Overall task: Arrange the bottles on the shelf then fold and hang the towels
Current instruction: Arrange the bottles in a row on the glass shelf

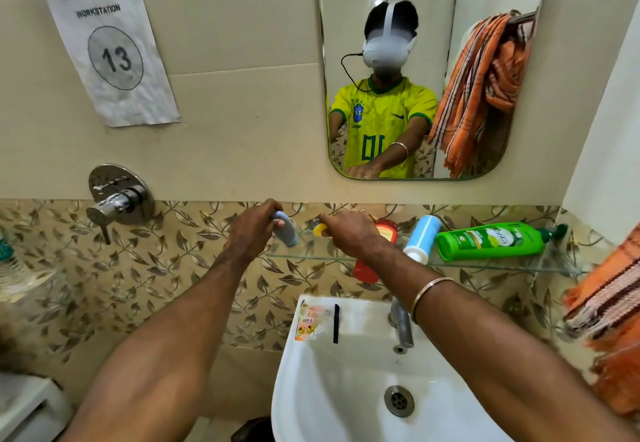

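Note:
A glass shelf (485, 261) runs along the wall above the sink. My left hand (251, 230) grips a small grey-blue bottle (287, 232), tilted, at the shelf's left end. My right hand (349, 233) is closed on a yellow bottle (319, 229), mostly hidden by my fingers. Behind my right wrist stands a red bottle (388, 230). A blue-and-white bottle (422, 239) and a green bottle (491, 240) lie on their sides on the shelf further right. An orange striped towel (613, 310) hangs at the right edge.
A white sink (346, 389) with a chrome tap (401, 324) sits below the shelf. A chrome wall mixer (117, 199) is at left. The mirror (485, 60) reflects a person and another orange towel on a rail. A paper sign (107, 43) reads workstation 13.

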{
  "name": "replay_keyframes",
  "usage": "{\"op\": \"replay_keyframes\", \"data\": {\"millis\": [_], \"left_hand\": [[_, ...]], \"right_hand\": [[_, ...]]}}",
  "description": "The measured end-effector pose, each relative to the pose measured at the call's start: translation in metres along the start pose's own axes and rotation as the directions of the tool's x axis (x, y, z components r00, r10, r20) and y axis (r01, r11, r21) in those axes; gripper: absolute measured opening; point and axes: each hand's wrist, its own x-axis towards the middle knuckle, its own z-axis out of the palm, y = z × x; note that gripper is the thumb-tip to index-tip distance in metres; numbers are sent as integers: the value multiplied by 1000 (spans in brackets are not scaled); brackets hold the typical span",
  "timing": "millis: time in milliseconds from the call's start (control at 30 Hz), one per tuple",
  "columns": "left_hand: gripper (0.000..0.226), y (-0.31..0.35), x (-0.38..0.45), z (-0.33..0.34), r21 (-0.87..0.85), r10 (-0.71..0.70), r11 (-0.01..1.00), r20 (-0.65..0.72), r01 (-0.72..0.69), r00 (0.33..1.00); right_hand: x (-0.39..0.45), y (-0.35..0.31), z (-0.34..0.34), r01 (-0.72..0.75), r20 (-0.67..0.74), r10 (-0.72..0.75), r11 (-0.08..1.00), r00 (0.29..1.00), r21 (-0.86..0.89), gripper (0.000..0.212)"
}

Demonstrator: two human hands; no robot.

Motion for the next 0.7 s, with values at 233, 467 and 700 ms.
{"op": "replay_keyframes", "data": {"millis": [233,467,700], "left_hand": [[27,-5,14,1,-111,81,991,76,-73,994],[30,-9,20,4,-173,111,980,59,-100,992],[40,-20,18,9,-199,168,969,85,-149,982]], "right_hand": [[15,-1,-1,-205,-17,237,873,971,442,23],[28,-11,7,-277,49,334,682,941,677,29],[28,-21,9,-271,81,312,635,947,723,37]]}}
